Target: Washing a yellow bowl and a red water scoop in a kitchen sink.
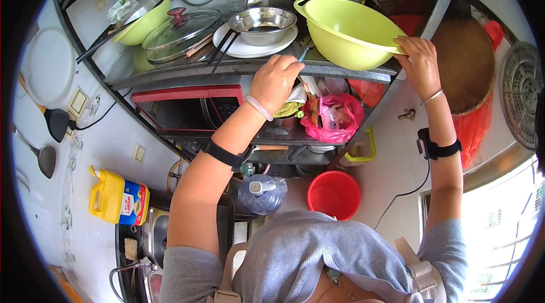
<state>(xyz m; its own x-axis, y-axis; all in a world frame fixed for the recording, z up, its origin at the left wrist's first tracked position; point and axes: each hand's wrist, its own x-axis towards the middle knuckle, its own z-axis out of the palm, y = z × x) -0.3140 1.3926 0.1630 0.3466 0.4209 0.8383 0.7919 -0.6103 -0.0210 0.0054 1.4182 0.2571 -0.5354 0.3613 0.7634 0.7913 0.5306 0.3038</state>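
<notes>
My right hand (419,64) grips the right-hand handle of a yellow-green plastic basin (355,41) on the upper shelf. The basin looks tilted, its mouth facing partly toward me. At the shelf's front edge, my left hand (274,81) is closed around the near end of a slim blue-handled utensil (303,52); its head lies in shadow beside the basin. Just behind that hand, a stainless steel bowl (264,26) sits on white plates (255,49). Dark chopsticks (223,49) rest across the plates' left rim and stick out past the shelf edge.
Left on the metal shelf (247,65) are a glass-lidded pan (183,34) and another yellow-green basin (147,24). Below stand a red-trimmed microwave oven (187,107) and a pink plastic bag (334,120). A red bucket (334,194) and a water jug (262,196) are on the floor.
</notes>
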